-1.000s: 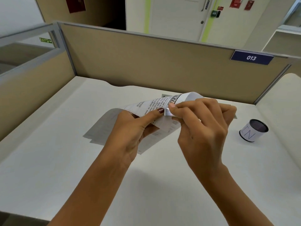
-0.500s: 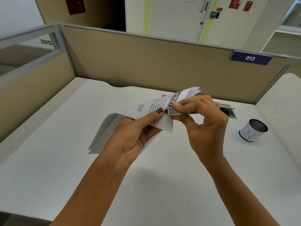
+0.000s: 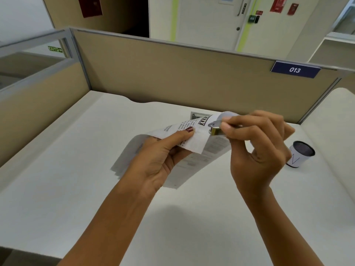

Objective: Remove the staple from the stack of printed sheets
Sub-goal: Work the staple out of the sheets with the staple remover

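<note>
White cubicle desk (image 3: pixel 57 189) — left hand (image 3: pixel 159 158) pinching limp, tearable printed sheets (image 3: pixel 194 141) near the stapled corner, right hand (image 3: pixel 257 146) closed around metal staple remover (image 3: pixel 216 129) — support paper close.

Counting what's showing: two hands, left hand (image 3: pixel 159 158) and right hand (image 3: pixel 257 148), both working above one table (image 3: pixel 57 189). One stack of printed sheets (image 3: pixel 194 143), sheet count not readable from here. One metal staple remover (image 3: pixel 215 128) sitting in the right hand; staple itself too small to be counting. One small white cup (image 3: pixel 300 154) standing on the table at right. One metal plate (image 3: pixel 197 114) peeking out behind the sheets. One blue number plate (image 3: pixel 294 70) hanging on the partition, reading 013. One door (image 3: pixel 209 22) showing in the background, two red items (image 3: pixel 275 4) hanging on the wall beside it.
</note>
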`<state>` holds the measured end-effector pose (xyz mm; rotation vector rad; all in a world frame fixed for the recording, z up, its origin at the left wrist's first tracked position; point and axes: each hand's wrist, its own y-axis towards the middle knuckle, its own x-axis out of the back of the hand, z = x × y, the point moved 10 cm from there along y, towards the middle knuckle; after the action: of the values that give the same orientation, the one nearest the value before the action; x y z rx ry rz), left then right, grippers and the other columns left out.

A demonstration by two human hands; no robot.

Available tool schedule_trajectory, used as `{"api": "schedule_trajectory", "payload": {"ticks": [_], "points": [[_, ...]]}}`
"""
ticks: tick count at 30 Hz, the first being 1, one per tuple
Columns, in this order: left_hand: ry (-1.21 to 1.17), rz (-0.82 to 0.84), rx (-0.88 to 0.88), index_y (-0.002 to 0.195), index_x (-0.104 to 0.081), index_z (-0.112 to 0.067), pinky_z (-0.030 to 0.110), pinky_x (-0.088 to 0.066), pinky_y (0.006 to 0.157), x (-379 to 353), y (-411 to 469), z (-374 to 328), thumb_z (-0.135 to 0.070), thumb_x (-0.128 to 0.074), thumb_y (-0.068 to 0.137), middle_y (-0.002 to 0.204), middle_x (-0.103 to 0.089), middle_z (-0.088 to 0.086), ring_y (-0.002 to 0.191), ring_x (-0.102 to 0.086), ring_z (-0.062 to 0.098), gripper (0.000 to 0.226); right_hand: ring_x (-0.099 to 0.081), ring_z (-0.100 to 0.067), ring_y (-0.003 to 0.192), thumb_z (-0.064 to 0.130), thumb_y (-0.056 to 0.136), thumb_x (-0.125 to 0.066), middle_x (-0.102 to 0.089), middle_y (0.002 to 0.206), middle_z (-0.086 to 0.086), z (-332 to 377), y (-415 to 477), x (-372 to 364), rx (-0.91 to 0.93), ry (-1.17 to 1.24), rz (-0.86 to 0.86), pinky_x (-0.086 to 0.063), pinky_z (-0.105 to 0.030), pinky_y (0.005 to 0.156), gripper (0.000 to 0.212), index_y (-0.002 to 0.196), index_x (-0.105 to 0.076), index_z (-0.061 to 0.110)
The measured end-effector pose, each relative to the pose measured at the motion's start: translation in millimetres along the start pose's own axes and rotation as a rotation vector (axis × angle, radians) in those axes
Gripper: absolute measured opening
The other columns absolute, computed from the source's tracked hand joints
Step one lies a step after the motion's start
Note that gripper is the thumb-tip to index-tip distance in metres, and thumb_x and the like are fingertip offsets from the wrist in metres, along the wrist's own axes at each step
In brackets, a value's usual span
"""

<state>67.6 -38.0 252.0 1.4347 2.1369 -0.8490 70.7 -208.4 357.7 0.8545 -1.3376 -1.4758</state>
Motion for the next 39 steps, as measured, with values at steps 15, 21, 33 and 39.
{"api": "schedule_trajectory", "payload": {"ticks": [15, 21, 33, 39], "points": [[0.256, -0.089, -0.109, 0.12, -0.061, -0.007, 0.039, -0.056, 0.087, 12.5, 2.5, -7.7, -0.014, -0.072, 0.076, 0.111, -0.071, 0.01, 0.097, -0.07, 0.024, 0.046, -0.064, -0.023, 0.087, 0.004, 0.081, -0.077, -0.074, 0.089, 0.001, -7.9, -7.0, -33.6, -0.178, -0.031, 0.374, -0.045, -0.053, 0.069, 0.008, 0.086, -0.076, 0.01], [0.266, -0.117, -0.106, 0.119, -0.062, -0.007, 0.039, -0.057, 0.085, 14.0, 5.2, -7.7, -0.016, -0.072, 0.078, 0.108, -0.072, 0.01, 0.096, -0.07, 0.025, 0.044, -0.064, -0.025, 0.085, 0.005, 0.082, -0.076, -0.074, 0.087, 0.0, -4.9, -6.8, -35.1, -0.134, -0.049, 0.361, -0.044, -0.053, 0.066, 0.004, 0.083, -0.076, 0.009], [0.353, -0.176, -0.1, 0.103, -0.069, -0.008, 0.037, -0.058, 0.078, 25.8, 8.3, -5.8, -0.022, -0.076, 0.074, 0.094, -0.075, 0.011, 0.088, -0.072, 0.026, 0.033, -0.062, -0.029, 0.078, 0.024, 0.097, -0.057, -0.074, 0.081, -0.003, 15.1, -2.8, -34.8, 0.025, -0.077, 0.29, -0.035, -0.038, 0.073, 0.038, 0.069, -0.075, 0.007], [0.321, -0.152, -0.095, 0.103, -0.07, -0.005, 0.034, -0.057, 0.074, 23.5, 7.9, -5.3, -0.019, -0.075, 0.075, 0.094, -0.075, 0.011, 0.086, -0.071, 0.024, 0.031, -0.063, -0.024, 0.077, 0.018, 0.095, -0.063, -0.076, 0.082, -0.003, 28.0, -9.3, -27.1, 0.193, -0.13, 0.185, -0.038, -0.041, 0.072, 0.034, 0.066, -0.077, 0.008]]}}
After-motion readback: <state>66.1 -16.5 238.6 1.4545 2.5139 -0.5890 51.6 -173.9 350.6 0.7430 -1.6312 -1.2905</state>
